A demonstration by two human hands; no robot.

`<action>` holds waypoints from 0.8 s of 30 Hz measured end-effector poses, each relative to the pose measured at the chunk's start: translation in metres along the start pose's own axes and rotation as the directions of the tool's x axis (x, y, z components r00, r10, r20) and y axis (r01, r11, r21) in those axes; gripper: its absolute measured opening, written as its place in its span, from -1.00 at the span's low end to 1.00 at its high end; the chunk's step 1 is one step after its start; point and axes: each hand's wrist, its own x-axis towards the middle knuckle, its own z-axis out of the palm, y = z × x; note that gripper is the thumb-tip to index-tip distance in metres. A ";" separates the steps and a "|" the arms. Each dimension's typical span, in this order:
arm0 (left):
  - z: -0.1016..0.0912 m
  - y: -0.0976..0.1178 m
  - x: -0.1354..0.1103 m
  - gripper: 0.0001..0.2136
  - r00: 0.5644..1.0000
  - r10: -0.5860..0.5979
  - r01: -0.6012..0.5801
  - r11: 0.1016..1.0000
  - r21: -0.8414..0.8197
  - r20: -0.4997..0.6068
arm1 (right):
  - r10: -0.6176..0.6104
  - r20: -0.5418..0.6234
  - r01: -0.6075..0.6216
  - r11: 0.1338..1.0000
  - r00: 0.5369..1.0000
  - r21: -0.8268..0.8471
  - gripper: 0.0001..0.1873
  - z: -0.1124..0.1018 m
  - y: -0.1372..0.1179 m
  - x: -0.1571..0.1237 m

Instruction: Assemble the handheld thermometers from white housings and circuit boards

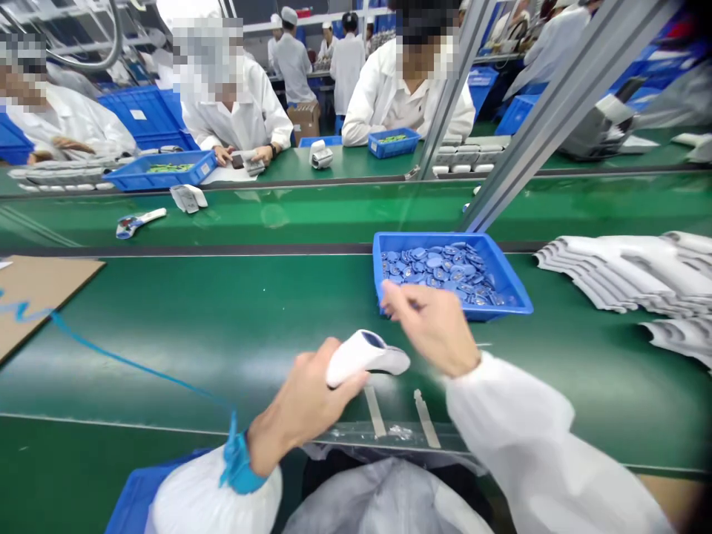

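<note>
My left hand [311, 393] is closed around a white curved plastic housing [353, 356], which looks like the body of a handheld thermometer. A dark blue oval shows at the housing's upper end. My right hand [431, 322] is over the front edge of a blue tray [515, 300], its fingers curled into a pinch. Whatever may be between those fingertips is too small and blurred to make out. Inside the tray lie many small blue oval plastic pieces [434, 263].
Stacked white shells [628, 271] lie at the right. A cardboard sheet [38, 289] is on the left. A blue cord [139, 363] runs from my left wristband. Across the green conveyor belt [289, 211], co-workers sit behind a metal post [523, 119]. Tape strips [375, 411] mark the near edge.
</note>
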 end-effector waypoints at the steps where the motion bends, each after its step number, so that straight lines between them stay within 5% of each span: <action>1: -0.011 -0.005 -0.002 -0.73 1.000 -0.017 0.018 0.999 0.030 -0.015 | 0.023 0.040 -0.020 0.997 0.999 -0.071 -0.41 -0.008 0.010 0.014; 6: -0.043 -0.019 -0.002 -0.69 0.988 0.073 -0.039 0.971 0.236 -0.138 | 0.004 0.183 0.062 0.934 0.983 -0.351 -0.73 -0.015 0.065 0.087; 10: -0.035 -0.009 0.012 -0.77 0.986 0.163 -0.144 0.789 0.597 0.022 | 0.010 0.303 0.147 0.858 0.953 -0.492 -0.77 0.006 0.072 0.112; 12: -0.031 -0.004 0.017 -0.85 0.990 0.140 -0.129 0.771 0.624 0.031 | 0.017 0.315 0.168 0.818 0.949 -0.550 -0.76 0.011 0.070 0.112; 14: -0.030 -0.002 0.018 -0.84 0.994 0.084 -0.036 0.854 0.519 -0.069 | 0.012 0.321 0.187 0.792 0.947 -0.581 -0.74 0.009 0.070 0.109; 18: -0.036 -0.010 0.013 -0.79 0.976 -0.111 0.119 0.992 0.030 -0.189 | 0.000 0.326 0.202 0.785 0.945 -0.586 -0.73 -0.001 0.080 0.107; 24: -0.027 -0.018 0.016 -0.59 0.967 -0.230 0.162 0.883 -0.440 -0.106 | -0.132 0.386 0.315 0.830 0.913 -0.460 -0.76 0.010 0.083 0.117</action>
